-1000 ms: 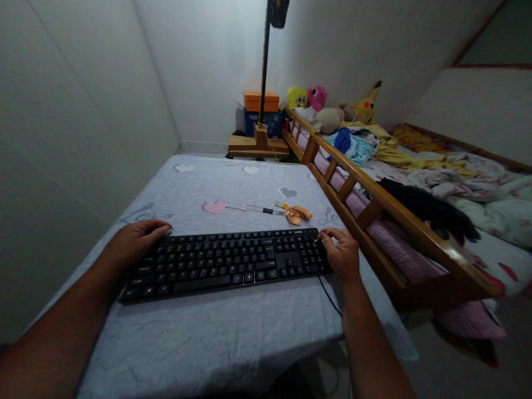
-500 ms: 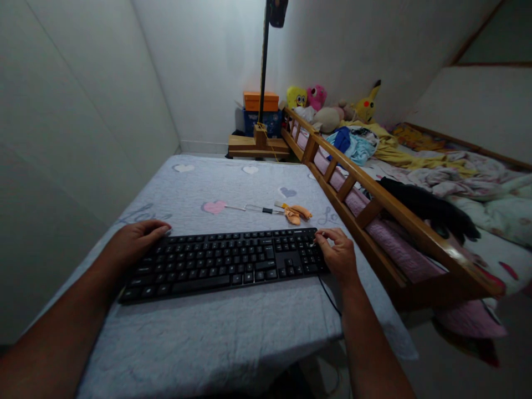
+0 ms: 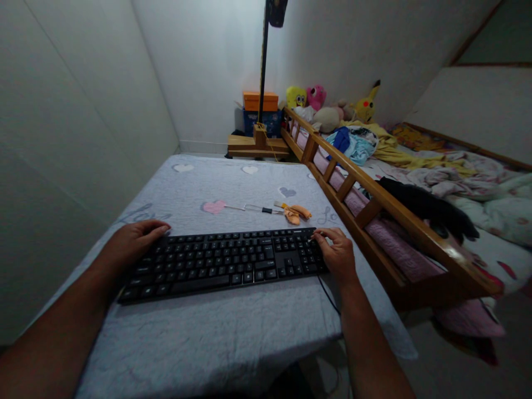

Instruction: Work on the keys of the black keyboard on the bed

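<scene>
A black full-size keyboard (image 3: pixel 224 257) lies across the bed-sheet-like cloth in front of me, its cable leaving near the right end. My left hand (image 3: pixel 135 241) holds the keyboard's left end, thumb by the top left corner and other fingers partly hidden. Over the number pad, my right hand (image 3: pixel 337 249) pinches a thin white-tipped stick (image 3: pixel 311 239), its tip close to the keys. Beyond the keyboard lie a wire tool with a black grip (image 3: pixel 266 210), a thin metal rod (image 3: pixel 235 208), a small flat brush (image 3: pixel 279 204) and a crumpled orange cloth-like piece (image 3: pixel 293 216).
The table's pale cloth (image 3: pixel 224 332) carries printed hearts. A wooden bed rail (image 3: pixel 357 174) runs along the right, with bedding and plush toys (image 3: pixel 316 98) behind it. At the back, a black pole (image 3: pixel 262 66) rises from a wooden base (image 3: pixel 257 145) beside an orange box (image 3: pixel 260 101).
My right hand has shifted very slightly left with the stick over the number pad. My left hand and the keyboard look unchanged.
</scene>
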Tool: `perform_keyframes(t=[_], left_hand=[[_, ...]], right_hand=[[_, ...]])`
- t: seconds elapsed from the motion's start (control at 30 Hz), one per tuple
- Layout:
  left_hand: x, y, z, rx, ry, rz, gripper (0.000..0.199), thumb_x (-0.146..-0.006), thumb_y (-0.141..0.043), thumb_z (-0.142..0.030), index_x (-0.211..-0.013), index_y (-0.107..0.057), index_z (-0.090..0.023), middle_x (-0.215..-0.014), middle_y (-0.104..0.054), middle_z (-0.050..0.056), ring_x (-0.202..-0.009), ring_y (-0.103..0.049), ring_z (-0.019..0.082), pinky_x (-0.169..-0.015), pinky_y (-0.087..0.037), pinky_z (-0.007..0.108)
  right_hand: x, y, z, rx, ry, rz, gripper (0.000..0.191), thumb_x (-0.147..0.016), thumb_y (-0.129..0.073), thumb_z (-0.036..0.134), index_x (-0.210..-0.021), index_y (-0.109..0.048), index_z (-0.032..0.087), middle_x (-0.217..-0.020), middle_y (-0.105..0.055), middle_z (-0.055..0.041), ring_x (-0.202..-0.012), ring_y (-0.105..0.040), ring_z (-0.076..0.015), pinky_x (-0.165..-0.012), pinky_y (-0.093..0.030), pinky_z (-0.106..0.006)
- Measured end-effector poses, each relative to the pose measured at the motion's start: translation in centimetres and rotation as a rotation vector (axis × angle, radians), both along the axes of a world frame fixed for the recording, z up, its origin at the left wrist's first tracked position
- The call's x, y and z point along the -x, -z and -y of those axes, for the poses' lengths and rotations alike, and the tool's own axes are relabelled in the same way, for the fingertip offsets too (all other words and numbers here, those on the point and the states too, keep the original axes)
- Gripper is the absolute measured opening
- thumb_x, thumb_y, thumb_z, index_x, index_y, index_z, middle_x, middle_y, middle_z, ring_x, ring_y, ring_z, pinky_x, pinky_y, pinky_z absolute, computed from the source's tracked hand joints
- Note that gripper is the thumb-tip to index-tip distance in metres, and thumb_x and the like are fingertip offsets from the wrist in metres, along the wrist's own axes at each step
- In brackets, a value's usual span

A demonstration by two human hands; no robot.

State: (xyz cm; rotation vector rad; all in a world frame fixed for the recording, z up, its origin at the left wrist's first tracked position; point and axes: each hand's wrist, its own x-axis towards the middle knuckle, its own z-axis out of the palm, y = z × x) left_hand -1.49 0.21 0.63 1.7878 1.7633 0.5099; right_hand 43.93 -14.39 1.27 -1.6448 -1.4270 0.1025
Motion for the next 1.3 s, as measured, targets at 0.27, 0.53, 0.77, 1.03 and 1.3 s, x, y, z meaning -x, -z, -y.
perform_keyframes(t=[0.27, 0.53, 0.77, 1.03, 1.3], left_hand=[[0.0, 0.0, 0.0, -0.021, -0.008, -0.027, 0.049, -0.074, -0.055, -0.059, -0.098, -0.072, -0.019, -0.092, -0.076, 0.004, -0.088, -0.069, 0.026, -0.076, -0.047, 0.030], [0.2, 0.1, 0.1, -0.001, -0.010, -0.015, 0.051, -0.076, -0.055, -0.059, -0.101, -0.071, -0.018, -0.094, -0.076, 0.004, -0.087, -0.069, 0.025, -0.074, -0.047, 0.030], [0.3, 0.4, -0.2, -0.003, -0.011, -0.003, 0.051, -0.075, -0.054, -0.060, -0.099, -0.072, -0.019, -0.088, -0.076, 0.003, -0.081, -0.069, 0.023, -0.071, -0.048, 0.029], [0.5, 0.6, -0.4, -0.016, -0.005, 0.003, 0.051, -0.075, -0.055, -0.060, -0.100, -0.071, -0.019, -0.092, -0.076, 0.003, -0.085, -0.069, 0.024, -0.074, -0.047, 0.029], [0.3, 0.3, -0.3, -0.024, 0.011, -0.030, 0.049, -0.076, -0.054, -0.059, -0.099, -0.071, -0.020, -0.094, -0.076, 0.004, -0.089, -0.068, 0.025, -0.078, -0.046, 0.031]], right_hand=[[0.0, -0.1, 0.1, 0.002, -0.005, 0.007, 0.016, -0.084, -0.059, 0.031, -0.078, -0.072, 0.022, -0.079, -0.069, -0.0048, -0.081, -0.064, -0.0232, -0.080, -0.048, -0.037], [-0.3, 0.2, 0.2, 0.012, -0.014, 0.013, 0.016, -0.083, -0.058, 0.030, -0.078, -0.071, 0.021, -0.078, -0.068, -0.0045, -0.080, -0.064, -0.0226, -0.079, -0.048, -0.037], [-1.2, 0.3, 0.3, -0.006, 0.061, 0.016, 0.018, -0.083, -0.057, 0.030, -0.075, -0.070, 0.020, -0.078, -0.068, -0.0046, -0.079, -0.064, -0.0227, -0.080, -0.046, -0.037], [-0.8, 0.1, 0.3, 0.001, 0.038, 0.007, 0.019, -0.084, -0.059, 0.031, -0.074, -0.070, 0.021, -0.077, -0.068, -0.0044, -0.079, -0.063, -0.0227, -0.080, -0.046, -0.037], [-0.4, 0.2, 0.1, 0.020, -0.016, 0.002, 0.018, -0.085, -0.059, 0.031, -0.077, -0.071, 0.021, -0.078, -0.068, -0.0043, -0.081, -0.064, -0.0225, -0.081, -0.046, -0.036]])
